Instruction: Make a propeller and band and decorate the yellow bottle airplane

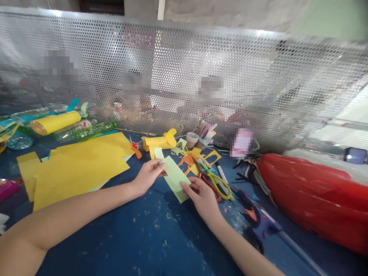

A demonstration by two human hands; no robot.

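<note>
A pale green strip of paper (175, 179) is held above the blue table. My left hand (149, 174) pinches it near its far end, where a second pale green piece (159, 154) shows behind the fingers. My right hand (202, 193) grips the near right edge between thumb and fingers. Just beyond the strip lies a yellow paper-covered bottle (159, 143) with yellow fins and an orange propeller (137, 150). To the right of the strip, yellow-handled scissors (220, 183) rest among paper scraps, partly behind my right hand.
Yellow paper sheets (83, 165) are stacked at left, with plastic bottles (96, 131) behind. A blue glue gun (260, 218) lies at right, near a red plastic bag (313, 195). A phone (243, 143) stands against the perforated metal screen (178, 65).
</note>
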